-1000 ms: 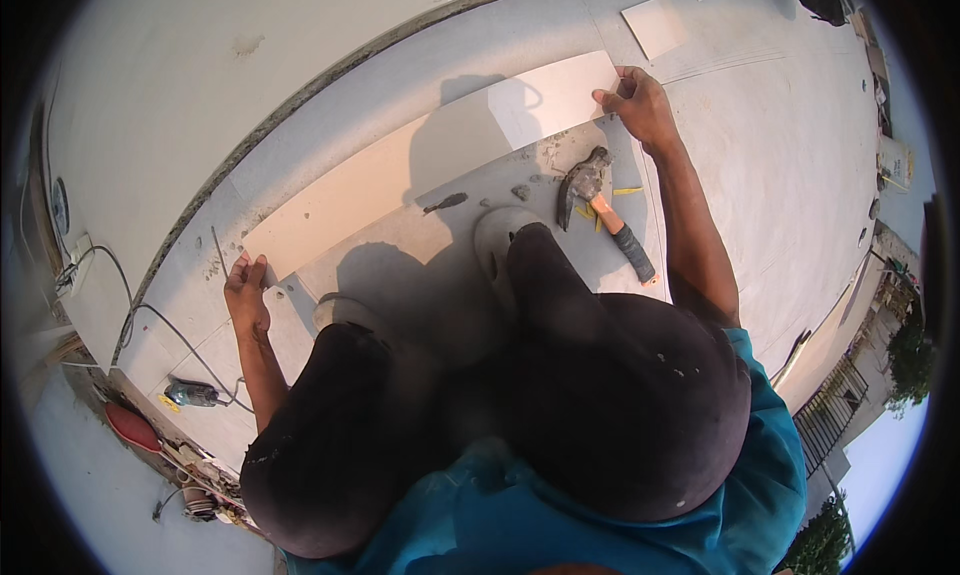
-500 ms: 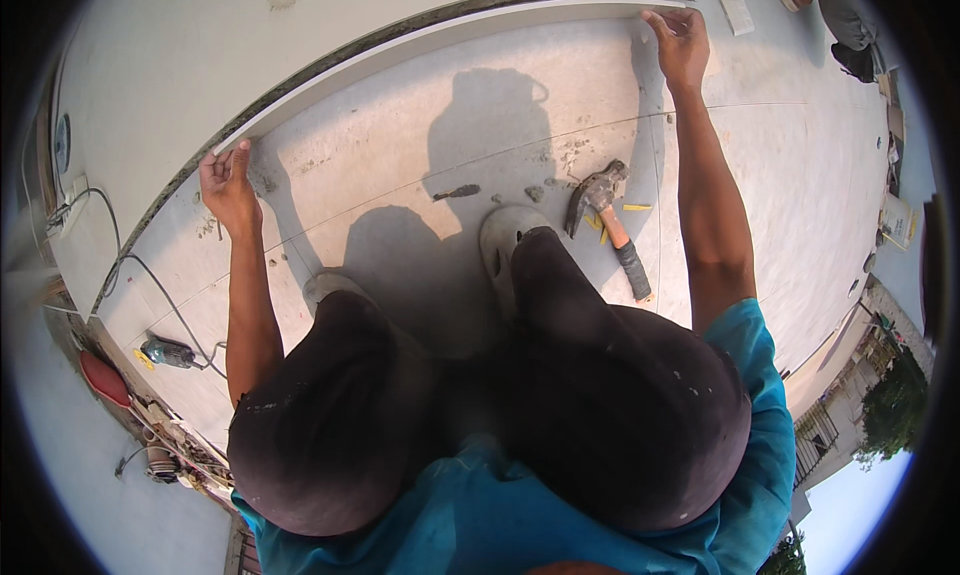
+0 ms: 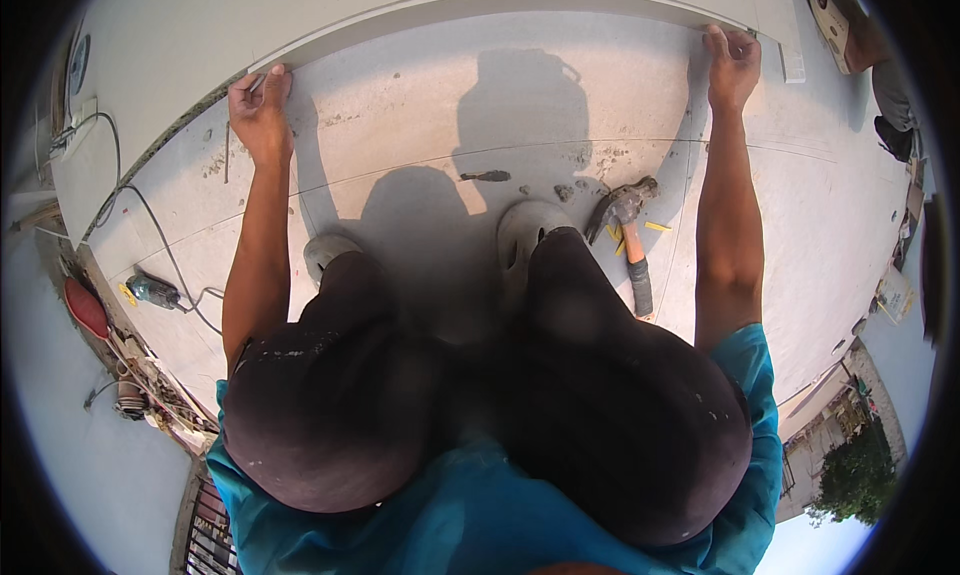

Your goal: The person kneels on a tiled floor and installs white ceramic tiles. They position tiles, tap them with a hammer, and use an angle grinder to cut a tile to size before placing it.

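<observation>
A long pale tile strip (image 3: 520,2) runs along the foot of the beige wall (image 3: 330,0), spanning the space between my two hands. My left hand (image 3: 262,115) pinches its left end, thumb up and fingers curled behind. Toward the other end, my right hand (image 3: 735,70) grips the strip between thumb and fingers. To the strip's left, a rough dark groove (image 3: 195,120) shows between wall and floor. A hammer (image 3: 626,215) with a black-wrapped handle lies on the tiled floor in front of my foot, beside small yellow plastic pieces (image 3: 616,238).
A corded power tool (image 3: 155,290) lies at left, its cable running up to a wall socket (image 3: 82,125). Mortar crumbs and a dark elongated piece (image 3: 486,176) lie before my shoes. Another person's foot (image 3: 830,23) is at the upper right. A small white piece (image 3: 793,65) lies near it.
The strip has moved against the wall's foot, covering much of the dark groove that showed behind it. Both hands have moved with it, still gripping its ends. The view has shifted slightly.
</observation>
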A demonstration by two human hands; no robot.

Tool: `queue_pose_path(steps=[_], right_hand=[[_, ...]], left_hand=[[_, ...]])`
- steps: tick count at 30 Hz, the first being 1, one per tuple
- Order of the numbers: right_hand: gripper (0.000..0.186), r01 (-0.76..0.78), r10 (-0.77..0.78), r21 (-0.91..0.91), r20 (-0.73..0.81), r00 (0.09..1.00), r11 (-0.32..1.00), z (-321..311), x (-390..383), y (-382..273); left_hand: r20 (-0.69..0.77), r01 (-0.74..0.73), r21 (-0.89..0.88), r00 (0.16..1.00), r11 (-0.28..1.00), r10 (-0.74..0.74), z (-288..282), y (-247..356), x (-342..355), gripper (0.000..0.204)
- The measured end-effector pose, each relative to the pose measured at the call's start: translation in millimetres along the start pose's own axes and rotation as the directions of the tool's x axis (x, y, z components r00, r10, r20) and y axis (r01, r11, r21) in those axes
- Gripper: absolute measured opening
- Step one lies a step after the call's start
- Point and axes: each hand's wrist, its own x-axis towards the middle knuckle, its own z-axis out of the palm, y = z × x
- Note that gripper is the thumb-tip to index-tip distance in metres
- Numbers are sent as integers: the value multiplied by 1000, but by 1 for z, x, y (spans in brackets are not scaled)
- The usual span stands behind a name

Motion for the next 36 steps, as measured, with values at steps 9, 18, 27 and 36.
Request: queue_pose_path(steps=[9,18,27,36], right_hand=[[50,-24,3,194,108,994,981,1,-8,-12],[53,-44,36,128,64,997,991,-6,-3,-14],[47,-136,113,315,90,990,939,-5,-4,-19],[45,-177,147,318,118,982,932,-14,6,-20]], left_hand=[[-16,27,-141,999,990,-30,7,1,0,31],[-36,-96,141,994,985,102,12,-6,2,23],[-39,-136,313,987,940,156,18,3,-2,31],[-22,-96,231,994,968,104,27,10,-2,37]])
